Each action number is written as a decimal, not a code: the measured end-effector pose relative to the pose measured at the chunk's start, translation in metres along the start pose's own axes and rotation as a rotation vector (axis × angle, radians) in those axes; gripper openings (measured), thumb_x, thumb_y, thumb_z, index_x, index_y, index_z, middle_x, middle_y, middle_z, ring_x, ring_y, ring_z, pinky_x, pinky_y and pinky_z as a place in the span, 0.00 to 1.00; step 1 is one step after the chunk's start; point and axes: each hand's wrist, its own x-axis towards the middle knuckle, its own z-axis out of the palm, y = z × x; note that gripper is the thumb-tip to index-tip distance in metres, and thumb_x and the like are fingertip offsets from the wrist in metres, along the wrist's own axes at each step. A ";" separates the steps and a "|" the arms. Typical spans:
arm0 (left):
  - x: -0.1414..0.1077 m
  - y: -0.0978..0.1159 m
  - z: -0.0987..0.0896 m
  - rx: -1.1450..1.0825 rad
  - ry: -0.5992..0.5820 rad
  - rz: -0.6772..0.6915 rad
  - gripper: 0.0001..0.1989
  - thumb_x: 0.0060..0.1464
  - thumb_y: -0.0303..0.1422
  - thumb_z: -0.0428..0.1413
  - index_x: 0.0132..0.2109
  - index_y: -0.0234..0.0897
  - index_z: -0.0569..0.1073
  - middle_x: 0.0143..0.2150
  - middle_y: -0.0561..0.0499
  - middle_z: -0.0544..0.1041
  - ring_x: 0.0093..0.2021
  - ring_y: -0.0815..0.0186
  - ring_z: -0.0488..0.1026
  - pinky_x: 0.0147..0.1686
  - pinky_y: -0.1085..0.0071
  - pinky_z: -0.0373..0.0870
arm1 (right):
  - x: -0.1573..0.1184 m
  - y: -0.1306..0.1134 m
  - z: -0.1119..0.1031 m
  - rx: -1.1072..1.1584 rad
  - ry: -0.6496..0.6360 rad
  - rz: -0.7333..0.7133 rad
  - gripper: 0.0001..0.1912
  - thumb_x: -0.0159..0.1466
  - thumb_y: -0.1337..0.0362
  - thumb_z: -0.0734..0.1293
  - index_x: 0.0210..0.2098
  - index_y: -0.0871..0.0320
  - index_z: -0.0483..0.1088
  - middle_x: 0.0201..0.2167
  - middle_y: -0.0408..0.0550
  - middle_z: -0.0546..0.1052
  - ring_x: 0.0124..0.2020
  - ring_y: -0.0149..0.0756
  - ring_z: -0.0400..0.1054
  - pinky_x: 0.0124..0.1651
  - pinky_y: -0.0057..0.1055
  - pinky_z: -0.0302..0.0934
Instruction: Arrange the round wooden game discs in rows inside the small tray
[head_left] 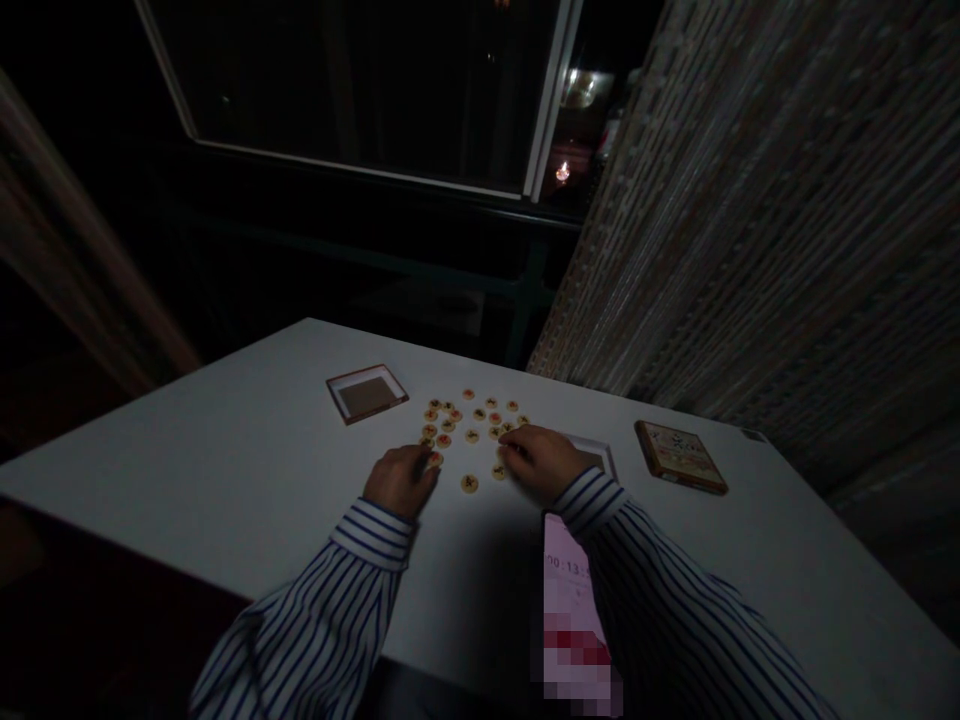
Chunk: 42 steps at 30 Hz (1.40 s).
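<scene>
Round wooden Chinese chess pieces (472, 436) with red and dark characters lie loosely spread on a white table (247, 470). My left hand (399, 482) is at the near left side of the group, fingers curled and closed about a piece with a red character (435, 459). On the right side, my right hand (546, 462) has its thumb and forefinger drawn together at a pale piece (502, 441), mostly covered by the fingertips. Two pieces lie nearer to me between the hands, one a dark-marked piece (469, 484).
An open shallow box part (335, 398) lies at the left, and another tray (609, 457) sits partly behind my right hand. Farther right is a printed box (681, 456). A lit phone (574, 590) lies under my right forearm. String curtains (720, 220) hang beyond the table's right edge.
</scene>
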 end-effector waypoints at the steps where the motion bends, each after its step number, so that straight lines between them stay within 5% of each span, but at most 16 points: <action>1: 0.000 0.001 -0.001 0.004 -0.012 -0.003 0.18 0.49 0.38 0.50 0.44 0.32 0.73 0.42 0.43 0.76 0.43 0.56 0.71 0.44 0.62 0.67 | 0.002 -0.001 0.001 -0.007 -0.014 -0.016 0.15 0.62 0.62 0.57 0.42 0.58 0.71 0.40 0.49 0.74 0.41 0.34 0.67 0.44 0.29 0.56; 13: 0.002 0.004 -0.002 0.028 -0.036 0.001 0.16 0.49 0.37 0.51 0.43 0.35 0.73 0.42 0.45 0.77 0.43 0.56 0.71 0.43 0.61 0.66 | 0.015 -0.010 0.016 -0.086 -0.125 -0.072 0.15 0.62 0.62 0.56 0.42 0.57 0.70 0.40 0.50 0.74 0.42 0.35 0.66 0.44 0.30 0.56; 29: 0.003 0.014 -0.009 0.057 -0.045 -0.006 0.14 0.52 0.36 0.47 0.40 0.36 0.74 0.39 0.46 0.77 0.42 0.58 0.71 0.43 0.63 0.66 | 0.015 -0.009 0.006 -0.082 -0.147 -0.032 0.16 0.62 0.61 0.56 0.45 0.58 0.69 0.43 0.50 0.73 0.44 0.36 0.66 0.44 0.30 0.56; 42: 0.001 0.014 -0.006 -0.012 0.131 0.063 0.16 0.50 0.36 0.49 0.43 0.34 0.72 0.40 0.45 0.76 0.40 0.58 0.70 0.42 0.62 0.65 | 0.009 -0.002 -0.003 -0.038 -0.096 0.011 0.16 0.62 0.61 0.57 0.45 0.58 0.69 0.41 0.49 0.74 0.42 0.35 0.66 0.45 0.29 0.56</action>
